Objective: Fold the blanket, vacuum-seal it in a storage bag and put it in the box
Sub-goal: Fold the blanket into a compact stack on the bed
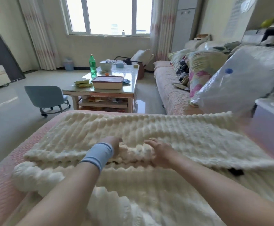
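— What's underneath?
— A pink quilted bed (10, 185). The cream blanket (165, 128) lies spread across it.
— The grips?
— Left grip (114, 142) and right grip (161, 153) both clutch one bunched ridge of it.
— Beyond?
— One desk (100, 92), one green bottle (92, 66), one blue stool (43, 95), one sofa (170, 88).

Mid-frame ahead of me a glossy worktop (116, 71) carries a green bottle (92, 66), a cream lidded tub (107, 83) and yellow packets (83, 83). Left of it stands a small blue wheeled chair (44, 97). A window (108, 15) fills the upper centre, and a pink sofa (170, 93) runs along the right.
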A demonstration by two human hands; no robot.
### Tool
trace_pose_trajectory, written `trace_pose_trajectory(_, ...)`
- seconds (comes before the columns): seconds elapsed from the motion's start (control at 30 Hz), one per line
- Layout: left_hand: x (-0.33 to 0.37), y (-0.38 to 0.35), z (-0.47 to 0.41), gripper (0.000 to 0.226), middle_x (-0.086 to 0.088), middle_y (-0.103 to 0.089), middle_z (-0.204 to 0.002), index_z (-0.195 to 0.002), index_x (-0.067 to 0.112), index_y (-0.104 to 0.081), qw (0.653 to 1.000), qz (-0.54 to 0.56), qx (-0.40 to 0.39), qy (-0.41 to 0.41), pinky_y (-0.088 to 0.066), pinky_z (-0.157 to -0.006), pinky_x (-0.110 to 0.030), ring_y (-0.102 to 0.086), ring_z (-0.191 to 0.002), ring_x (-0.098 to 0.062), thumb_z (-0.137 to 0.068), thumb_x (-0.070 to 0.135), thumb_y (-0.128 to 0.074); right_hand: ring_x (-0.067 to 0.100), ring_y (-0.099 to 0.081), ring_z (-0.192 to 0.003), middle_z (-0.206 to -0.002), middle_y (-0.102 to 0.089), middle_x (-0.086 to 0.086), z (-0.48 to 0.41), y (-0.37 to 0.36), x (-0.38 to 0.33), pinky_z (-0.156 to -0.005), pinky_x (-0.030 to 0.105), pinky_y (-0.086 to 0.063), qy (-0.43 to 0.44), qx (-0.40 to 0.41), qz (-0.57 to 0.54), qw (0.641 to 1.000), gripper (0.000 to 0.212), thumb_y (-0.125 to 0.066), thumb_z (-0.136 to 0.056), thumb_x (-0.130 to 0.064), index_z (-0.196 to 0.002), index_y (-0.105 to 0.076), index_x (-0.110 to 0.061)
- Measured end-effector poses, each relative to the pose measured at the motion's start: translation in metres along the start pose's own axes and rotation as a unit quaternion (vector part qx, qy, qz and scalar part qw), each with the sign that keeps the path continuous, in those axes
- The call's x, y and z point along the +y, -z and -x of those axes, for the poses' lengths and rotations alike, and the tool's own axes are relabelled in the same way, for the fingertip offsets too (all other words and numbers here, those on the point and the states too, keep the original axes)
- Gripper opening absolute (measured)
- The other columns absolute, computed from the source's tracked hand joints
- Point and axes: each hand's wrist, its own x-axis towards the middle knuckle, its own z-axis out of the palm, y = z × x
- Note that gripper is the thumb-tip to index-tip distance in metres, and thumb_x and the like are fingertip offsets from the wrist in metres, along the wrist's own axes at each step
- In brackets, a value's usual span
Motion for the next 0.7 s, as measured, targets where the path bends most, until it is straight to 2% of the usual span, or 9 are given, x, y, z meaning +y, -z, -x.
trace_pose_trajectory(0.07,0.047,-0.006,0.0,0.059,-0.002,-0.045,-0.146,-0.147,0.034,-0.035,0.998,0.033,0.012,-0.056,-0.05,-0.093,-0.03,-0.054,-0.121,-0.024,-0.094,0.01,-0.045,0.025,-0.042,-0.14,-0.16,-0.032,-0.004,0.021,0.009,0.041,-0.113,0.036,-0.035,-0.069,-0.01,0.039,0.997,0.078,-0.064,-0.086,-0.026,-0.155,-0.029,-0.03)
trace_pose_trajectory(0.17,0.102,-0.021,0.002,0.065,0.003,-0.033,-0.153,-0.147,0.037,-0.034,0.993,0.032,0.01,-0.109,-0.047,-0.101,-0.034,-0.046,-0.131,-0.023,-0.089,0.015,-0.056,0.024,-0.027,-0.149,-0.165,-0.02,-0.001,0.053,0.015,0.101,-0.118,0.042,-0.027,-0.149,-0.044,0.101,0.983,0.082,-0.062,-0.092,-0.03,-0.159,-0.014,-0.029)
trace_pose_trajectory(0.27,0.122,-0.045,0.005,0.068,0.0,-0.033,-0.152,-0.147,0.039,-0.03,0.994,-0.002,-0.006,-0.111,-0.038,-0.109,-0.037,-0.041,-0.134,-0.026,-0.088,0.024,-0.06,0.024,-0.012,-0.154,-0.169,-0.005,0.0,0.077,0.009,0.138,-0.12,0.042,-0.022,-0.174,-0.082,0.136,0.972,0.084,-0.054,-0.097,-0.017,-0.16,-0.002,-0.034)
trace_pose_trajectory(0.33,0.125,-0.055,0.006,0.07,-0.001,-0.035,-0.148,-0.147,0.041,-0.028,0.994,-0.044,0.005,-0.1,-0.038,-0.108,-0.036,-0.042,-0.131,-0.027,-0.089,0.022,-0.06,0.023,-0.025,-0.151,-0.167,-0.017,0.002,0.089,0.004,0.151,-0.114,0.037,-0.034,-0.159,-0.066,0.158,0.972,0.074,-0.046,-0.099,-0.006,-0.159,-0.013,-0.034)
trace_pose_trajectory(0.4,0.127,-0.053,0.007,0.058,0.001,-0.046,-0.141,-0.141,0.038,-0.042,0.995,-0.01,0.051,-0.079,-0.041,-0.104,-0.032,-0.048,-0.126,-0.024,-0.088,0.024,-0.061,0.024,-0.055,-0.129,-0.145,-0.052,0.002,0.096,0.006,0.162,-0.097,0.036,-0.052,-0.133,-0.009,0.205,0.97,0.053,-0.045,-0.098,-0.006,-0.146,-0.044,-0.029)
trace_pose_trajectory(0.5,0.131,-0.036,0.007,0.033,-0.002,-0.065,-0.122,-0.117,0.027,-0.067,0.994,0.051,0.091,-0.041,-0.046,-0.094,-0.025,-0.061,-0.11,-0.022,-0.085,0.029,-0.061,0.025,-0.066,-0.111,-0.12,-0.068,0.001,0.1,0.025,0.176,-0.087,0.035,-0.055,-0.119,0.045,0.248,0.96,0.034,-0.046,-0.098,-0.014,-0.127,-0.059,-0.026)
trace_pose_trajectory(0.57,0.142,-0.029,0.01,0.034,0.0,-0.063,-0.124,-0.119,0.03,-0.066,0.997,0.02,0.056,-0.047,-0.046,-0.097,-0.028,-0.061,-0.11,-0.021,-0.087,0.03,-0.056,0.024,-0.062,-0.119,-0.131,-0.064,0.002,0.102,0.033,0.189,-0.095,0.035,-0.053,-0.134,0.008,0.178,0.975,0.041,-0.049,-0.097,-0.014,-0.134,-0.057,-0.028)
trace_pose_trajectory(0.63,0.166,-0.025,0.014,0.038,0.001,-0.061,-0.126,-0.124,0.03,-0.062,0.998,-0.05,0.019,-0.039,-0.05,-0.093,-0.034,-0.061,-0.109,-0.022,-0.089,0.032,-0.05,0.021,-0.054,-0.131,-0.148,-0.051,-0.002,0.112,0.032,0.198,-0.105,0.033,-0.048,-0.15,-0.063,0.035,0.986,0.061,-0.055,-0.091,-0.005,-0.145,-0.05,-0.033)
trace_pose_trajectory(0.7,0.197,-0.026,0.014,0.039,0.001,-0.054,-0.129,-0.126,0.03,-0.055,0.995,-0.064,0.065,-0.049,-0.049,-0.091,-0.034,-0.056,-0.113,-0.022,-0.088,0.031,-0.046,0.02,-0.045,-0.139,-0.156,-0.04,-0.004,0.127,0.028,0.208,-0.111,0.032,-0.042,-0.145,-0.039,-0.037,0.988,0.072,-0.052,-0.086,0.001,-0.149,-0.044,-0.034)
